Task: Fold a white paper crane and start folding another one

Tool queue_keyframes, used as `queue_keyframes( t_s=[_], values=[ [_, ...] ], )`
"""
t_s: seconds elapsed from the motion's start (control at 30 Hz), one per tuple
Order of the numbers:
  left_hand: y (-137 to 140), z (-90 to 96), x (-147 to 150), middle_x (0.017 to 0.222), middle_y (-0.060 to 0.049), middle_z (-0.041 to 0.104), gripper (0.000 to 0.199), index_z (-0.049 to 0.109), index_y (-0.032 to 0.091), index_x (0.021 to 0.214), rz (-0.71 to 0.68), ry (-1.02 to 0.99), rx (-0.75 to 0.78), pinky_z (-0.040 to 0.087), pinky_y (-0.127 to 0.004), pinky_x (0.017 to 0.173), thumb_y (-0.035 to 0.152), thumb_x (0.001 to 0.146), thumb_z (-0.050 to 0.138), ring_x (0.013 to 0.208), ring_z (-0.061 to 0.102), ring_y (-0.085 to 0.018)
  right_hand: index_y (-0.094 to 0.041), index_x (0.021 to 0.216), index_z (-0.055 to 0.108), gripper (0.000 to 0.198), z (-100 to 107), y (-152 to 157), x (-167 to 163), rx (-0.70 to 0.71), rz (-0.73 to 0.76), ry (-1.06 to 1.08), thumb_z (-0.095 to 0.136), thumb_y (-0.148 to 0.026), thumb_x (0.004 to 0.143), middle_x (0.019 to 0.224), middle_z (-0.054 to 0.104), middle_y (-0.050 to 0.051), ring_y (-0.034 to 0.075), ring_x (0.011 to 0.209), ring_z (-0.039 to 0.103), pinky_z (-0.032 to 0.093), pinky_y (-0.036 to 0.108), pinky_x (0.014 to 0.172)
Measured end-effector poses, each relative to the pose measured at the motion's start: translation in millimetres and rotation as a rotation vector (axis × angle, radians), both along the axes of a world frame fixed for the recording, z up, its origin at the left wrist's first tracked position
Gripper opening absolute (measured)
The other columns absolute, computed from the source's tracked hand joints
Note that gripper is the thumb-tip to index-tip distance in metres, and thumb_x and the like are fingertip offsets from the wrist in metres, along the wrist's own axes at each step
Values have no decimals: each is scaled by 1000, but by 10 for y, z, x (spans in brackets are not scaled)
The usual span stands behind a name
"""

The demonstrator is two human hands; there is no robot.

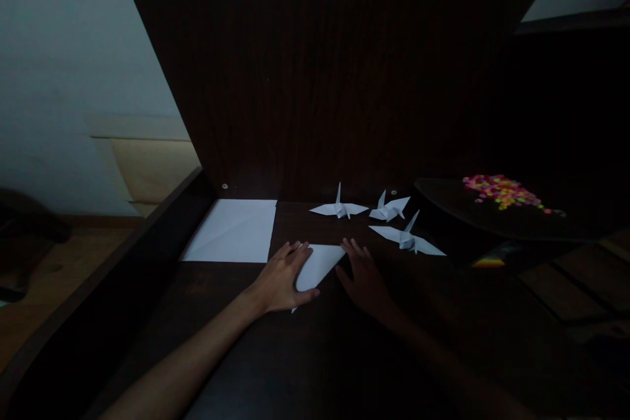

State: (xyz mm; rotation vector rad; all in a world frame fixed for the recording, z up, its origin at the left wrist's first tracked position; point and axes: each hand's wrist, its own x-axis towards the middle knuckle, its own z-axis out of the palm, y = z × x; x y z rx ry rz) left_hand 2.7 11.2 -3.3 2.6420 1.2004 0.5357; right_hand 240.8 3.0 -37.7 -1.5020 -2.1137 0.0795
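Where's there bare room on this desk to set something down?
Bare desk shows between the white sheet, left side board and left forearm; a narrower strip separates that sheet from the leftmost paper crane. Crowded: around all three cranes, and where left hand and right hand flank the folded paper.

A dark wooden desk carries a flat white sheet at its far left, a folded white paper near the middle, and three white paper cranes clustered farther right. On a dark shelf at right lies a spread of small multicoloured pieces.
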Motion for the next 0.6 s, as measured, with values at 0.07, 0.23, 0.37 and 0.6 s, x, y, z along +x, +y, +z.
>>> queue_keyframes(
  t_s=[0.07,0.23,0.37,0.6],
  values=[
    [-21,13,-33,152,-15,35,84,30,19,146,0,-13,-24,30,-52,113,51,77,66,138,36,-32,-11,136,43,52,9,12,8,-7,-3,62,47,-30,88,140,50,18,30,136,39,29,56,112],
    [-41,74,-85,154,-13,30,79,27,22,148,-13,-60,-44,35,-51,111,44,81,64,139,36,-31,-16,126,51,44,112,46,29,-51,-46,247,51,-27,83,128,60,15,27,123,53,40,50,105],
    [-44,96,-109,154,-12,31,79,23,24,150,-41,-91,-57,39,-49,110,39,83,63,138,37,-29,-18,115,57,35,210,83,62,-73,-42,276,53,-24,81,119,64,12,25,113,59,46,46,99],
    [-54,120,-122,152,-10,36,79,20,25,150,-82,-93,-62,42,-46,108,35,84,62,135,41,-28,-20,108,59,27,234,102,93,-49,-6,269,53,-22,82,106,68,9,25,102,62,49,44,91]
  ],
)
